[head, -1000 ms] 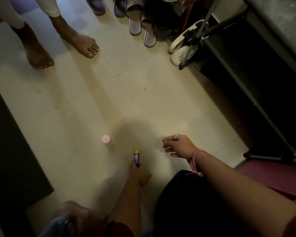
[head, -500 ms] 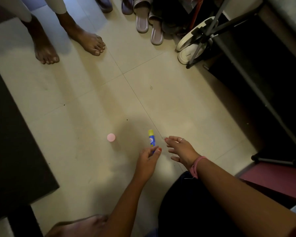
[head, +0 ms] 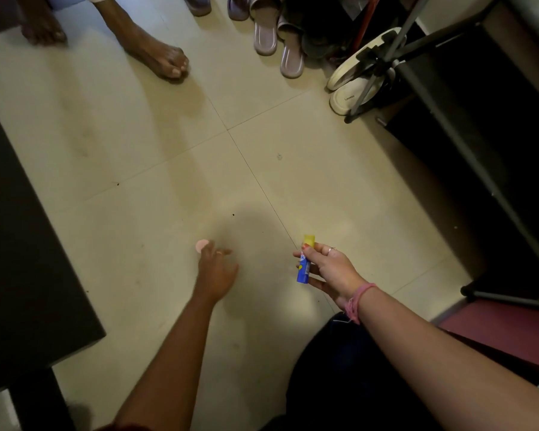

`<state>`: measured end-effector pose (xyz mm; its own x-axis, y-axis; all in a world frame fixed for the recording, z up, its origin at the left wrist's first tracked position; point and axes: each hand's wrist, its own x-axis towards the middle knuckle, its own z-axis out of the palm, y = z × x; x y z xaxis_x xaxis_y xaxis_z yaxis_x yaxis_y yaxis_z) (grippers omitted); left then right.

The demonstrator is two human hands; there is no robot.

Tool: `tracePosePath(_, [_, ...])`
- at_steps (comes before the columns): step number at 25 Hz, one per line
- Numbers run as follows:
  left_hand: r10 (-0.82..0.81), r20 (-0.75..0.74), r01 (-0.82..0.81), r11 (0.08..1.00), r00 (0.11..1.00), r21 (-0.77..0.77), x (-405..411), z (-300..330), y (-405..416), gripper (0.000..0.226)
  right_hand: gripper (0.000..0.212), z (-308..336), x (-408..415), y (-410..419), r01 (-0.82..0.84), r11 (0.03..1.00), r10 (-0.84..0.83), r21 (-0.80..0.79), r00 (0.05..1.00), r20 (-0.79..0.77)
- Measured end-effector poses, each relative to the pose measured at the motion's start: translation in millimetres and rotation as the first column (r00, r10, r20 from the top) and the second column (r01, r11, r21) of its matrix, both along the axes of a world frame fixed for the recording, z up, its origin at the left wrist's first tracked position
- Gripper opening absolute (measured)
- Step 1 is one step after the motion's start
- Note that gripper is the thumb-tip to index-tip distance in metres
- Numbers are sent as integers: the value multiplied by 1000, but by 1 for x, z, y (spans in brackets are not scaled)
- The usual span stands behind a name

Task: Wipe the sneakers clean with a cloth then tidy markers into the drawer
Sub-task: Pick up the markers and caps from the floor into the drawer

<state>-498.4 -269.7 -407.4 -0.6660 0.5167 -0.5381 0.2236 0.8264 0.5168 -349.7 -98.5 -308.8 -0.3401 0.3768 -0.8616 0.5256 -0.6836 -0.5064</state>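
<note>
While the right hand (head: pixel 330 269) grips the upright blue yellow-capped marker (head: pixel 304 262), the left hand's (head: pixel 215 272) spread, empty fingertips touch the small pink round cap (head: pixel 201 245) lying just ahead.

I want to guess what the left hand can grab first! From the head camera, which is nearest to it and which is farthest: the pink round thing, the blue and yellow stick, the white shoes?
From the left hand:
1. Pink round thing, on the floor right at its fingertips.
2. Blue and yellow stick, to the right, held in the right hand.
3. White shoes, far off at the upper right, under the stand's legs.
</note>
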Motion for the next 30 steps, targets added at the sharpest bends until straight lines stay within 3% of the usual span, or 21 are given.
tracePosePath(4, [-236,41,233,893,971,-384,-34,-31,-3,62,31,-4,4,3,31,999,-31,-9,999,37])
tracePosePath(6, [-296,86,302,839,951,-452,-41,-39,3,65,30,-5,3,6,45,999,-44,-12,998,36])
tracePosePath(11, [-245,164,295,803,956,-518,-48,-64,7,62,27,-11,2,7,65,998,-64,-28,997,32])
tracePosePath(16, [-51,3,48,906,999,-421,-14,-59,-7,32,21,-15,1,4,68,997,-66,-37,997,49])
tracePosePath(20, [91,45,-67,921,995,-385,25,-55,-36,27,26,-10,-4,8,80,995,-80,-53,997,16])
tracePosePath(25, [51,55,-34,960,997,-278,58,-24,-63,26,23,18,0,24,100,994,-101,-51,995,-11])
tracePosePath(28, [-37,69,48,986,997,-161,65,15,-54,33,13,49,14,38,156,988,-156,-7,987,-35])
tracePosePath(30, [7,90,-1,998,996,-68,75,47,-36,45,12,76,29,44,203,979,-202,15,978,-50])
